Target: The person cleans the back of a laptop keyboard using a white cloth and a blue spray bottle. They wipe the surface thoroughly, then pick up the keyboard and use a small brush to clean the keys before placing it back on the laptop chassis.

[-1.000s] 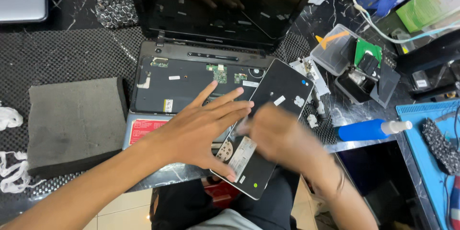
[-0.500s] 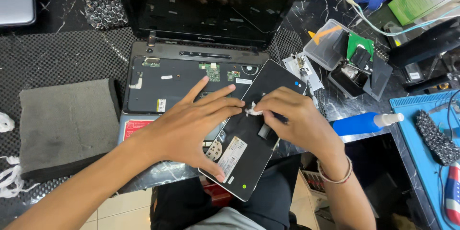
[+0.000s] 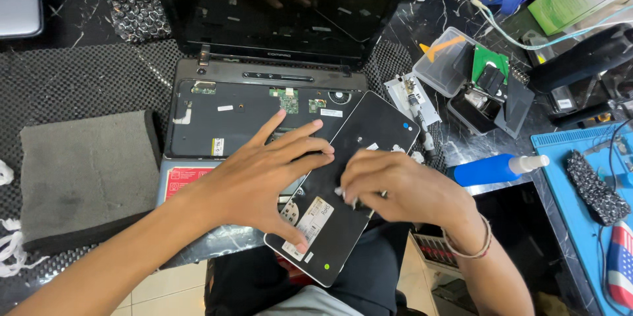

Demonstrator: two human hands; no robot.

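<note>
A flat black panel [image 3: 379, 128] with stickers lies slanted across the open laptop base [image 3: 231, 108] and over my lap. My left hand [image 3: 264, 177] rests spread on its left side, fingers on top and thumb hooked at the near edge by a white label. Fingers bunched, my right hand [image 3: 402, 187] pinches a small white scrap [image 3: 341, 192] against the middle of the panel. The laptop's dark screen [image 3: 297, 6] stands open behind.
A grey foam pad [image 3: 86, 171] lies at the left on the mesh mat. A blue spray bottle [image 3: 491, 170], a clear tray of parts [image 3: 448, 65] and a blue work mat [image 3: 580, 224] sit at the right. Bubble wrap [image 3: 138, 13] is at the far left.
My right fingertips have slid a little down the panel toward me with the white scrap. My left hand has stayed spread on the panel.
</note>
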